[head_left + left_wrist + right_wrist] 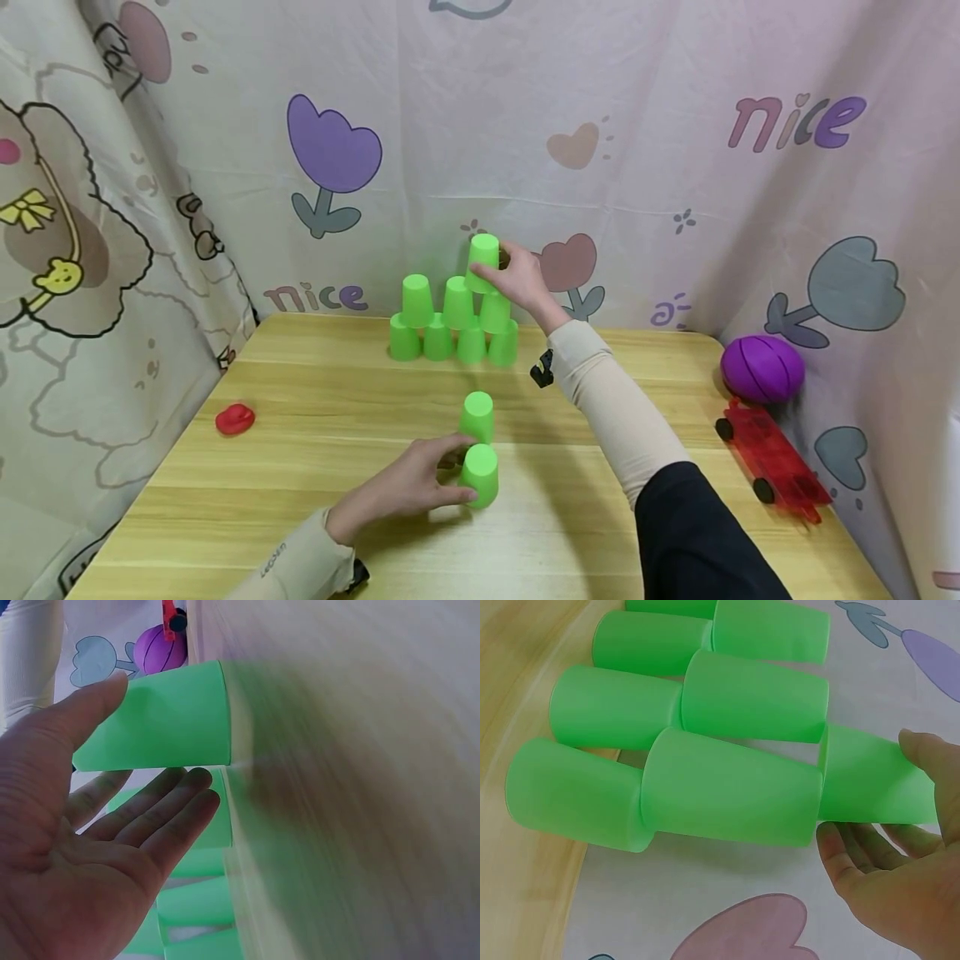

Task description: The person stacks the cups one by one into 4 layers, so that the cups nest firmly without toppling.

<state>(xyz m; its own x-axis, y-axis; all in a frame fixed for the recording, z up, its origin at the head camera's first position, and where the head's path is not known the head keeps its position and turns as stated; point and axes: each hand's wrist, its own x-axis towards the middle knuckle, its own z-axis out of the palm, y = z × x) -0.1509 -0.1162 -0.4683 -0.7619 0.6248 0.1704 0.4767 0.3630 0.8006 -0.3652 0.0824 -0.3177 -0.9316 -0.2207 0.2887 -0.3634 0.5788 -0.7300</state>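
Toward the rear of the wooden table (300,500), seven inverted green cups formed two tiers: a lower row (438,340) of four and an upper row (417,302) of three. The right hand (521,275) gripped a further cup (483,250), thumb on one side and fingers on the other, with its rim at the tops of the middle and right cups of the upper row. Full seating of that rim could not be determined.

Nearer the person, the left hand (408,479) was open around the front cup (482,477), which stood inverted between thumb and fingers; firm contact could not be confirmed. A spare cup (477,415) stood inverted just behind it.

A small red toy (236,419) lay at the left. A red toy car (776,460) and a purple ball (762,368) occupied the right edge. Printed cloth (637,67) hung behind the table.
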